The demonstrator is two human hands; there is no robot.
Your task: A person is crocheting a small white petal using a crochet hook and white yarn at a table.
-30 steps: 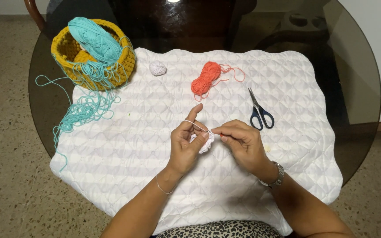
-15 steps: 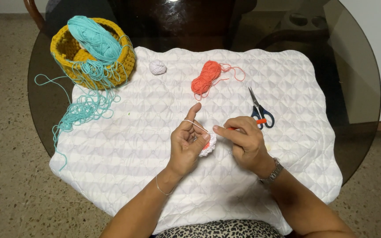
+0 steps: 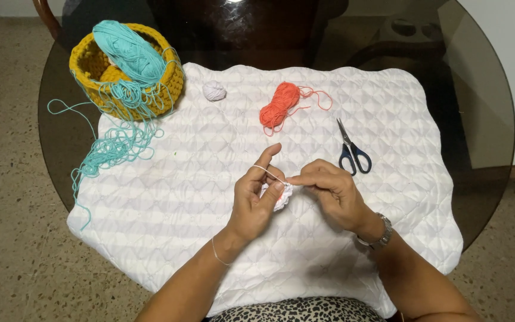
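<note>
- Round glass table over a speckled floor, a white quilted mat spread across it, and both hands are at work just above the middle of that mat.
- Left hand has its index finger raised with a white strand looped over it; thumb and the other fingers are curled shut on a small white crochet piece, which shows a hint of red at its lower edge.
- Right hand now sits pulled in close, fingertips pinched tight and touching the piece's upper edge. Half a second ago it was lifted slightly out to the right, so the pinch has come back to the work: by my reading, another stitch going in. What the pinch holds is too small to tell.
- The piece itself hasn't travelled; it sits between the two sets of fingertips, as before.
- Beyond the right fingers, blue-handled scissors lie untouched.
- Farther beyond the fingertips, an orange yarn bundle and a small white yarn ball.
- Far out past the left hand, a mustard crochet basket holds a teal skein, loose teal yarn spilling over the mat's edge.
</note>
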